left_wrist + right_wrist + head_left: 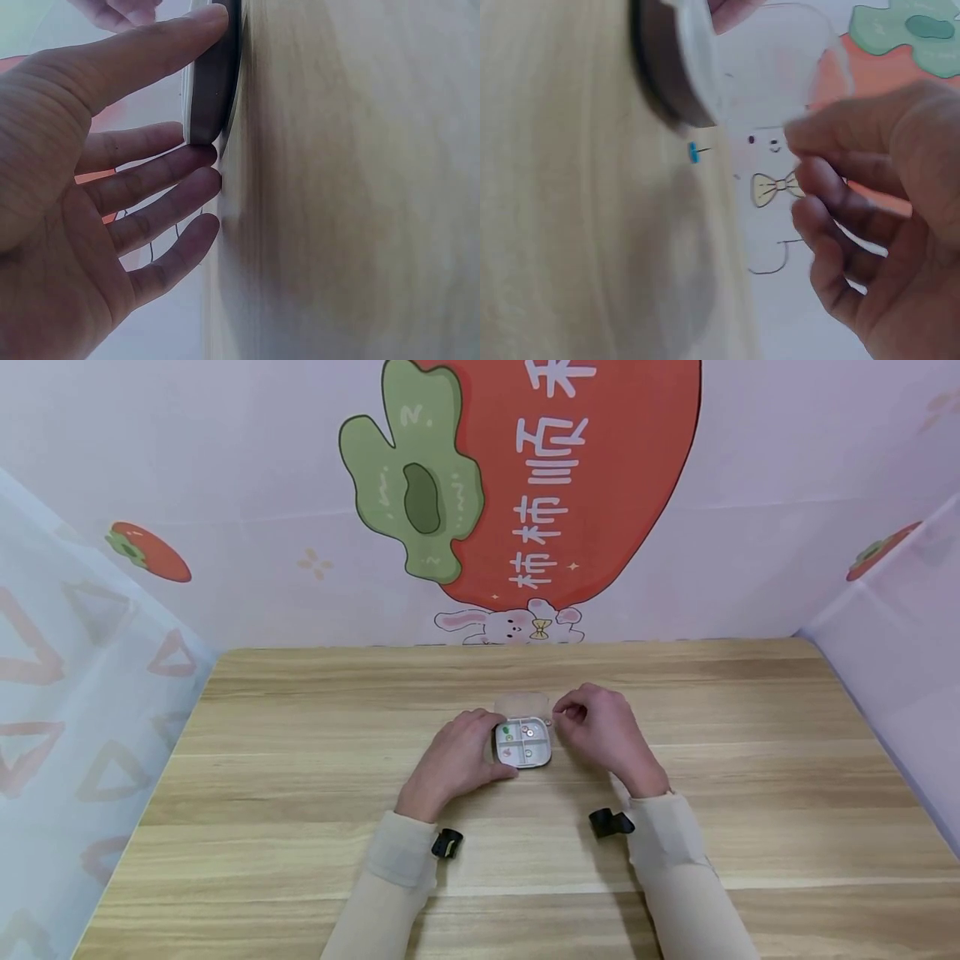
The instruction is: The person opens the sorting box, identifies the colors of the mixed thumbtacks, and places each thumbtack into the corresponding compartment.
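A small white and dark grey compartment box (524, 764) lies on the table with its clear lid (522, 703) raised behind it. Inside are several tiny pieces, among them a green one (506, 730) and small round ones. My left hand (459, 756) holds the box from the left, thumb (208, 15) at its front wall and fingers along the far side. Just right of the box, my right hand (597, 727) hovers with fingers loosely curled and nothing visible between the fingertips. Under them a small stud earring (694, 152) sits on the wood, blue disc down and thin pin up.
The wooden table (300, 877) reaches back to a printed cloth (262, 577) with a large orange fruit and a rabbit. More cloth (82, 710) hangs along both sides. Black wrist cameras (611, 822) stick out from the beige sleeves.
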The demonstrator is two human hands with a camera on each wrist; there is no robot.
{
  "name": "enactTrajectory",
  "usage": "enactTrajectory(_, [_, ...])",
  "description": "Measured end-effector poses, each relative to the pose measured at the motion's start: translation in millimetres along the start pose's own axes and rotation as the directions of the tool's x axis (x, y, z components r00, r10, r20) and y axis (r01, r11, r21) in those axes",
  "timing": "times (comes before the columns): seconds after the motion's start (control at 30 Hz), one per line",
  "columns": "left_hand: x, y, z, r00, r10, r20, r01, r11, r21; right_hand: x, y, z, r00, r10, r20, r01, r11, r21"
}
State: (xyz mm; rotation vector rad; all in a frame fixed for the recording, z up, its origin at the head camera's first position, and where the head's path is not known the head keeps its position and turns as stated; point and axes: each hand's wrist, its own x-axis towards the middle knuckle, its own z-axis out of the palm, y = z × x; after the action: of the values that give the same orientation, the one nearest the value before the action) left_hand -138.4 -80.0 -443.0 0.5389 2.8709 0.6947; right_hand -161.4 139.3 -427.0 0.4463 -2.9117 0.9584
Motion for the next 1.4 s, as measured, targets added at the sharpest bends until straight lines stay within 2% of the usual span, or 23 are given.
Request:
enactTrajectory(0.1, [-0.1,-0.6,-0.1,1.0,-0.009,-0.002,0.009,1.0,0.001,1.3,3.0,4.4,0.998,0.045,-0.034,-0.045,0.999,-0.007])
enactTrajectory(0.27, [0.1,-2.0,0.1,1.0,-0.008,-0.003,0.008,1.0,0.0,2.8,8.3,14.1,0.997,0.074,-0.015,-0.074,0.997,-0.036])
enactTrajectory(1.4, [1.0,-3.7,0.8,1.0,0.003,-0.02,-0.003,1.0,-0.006,5.2,11.3,24.6,0.999,0.028,0.021,-0.026,0.994,-0.107])
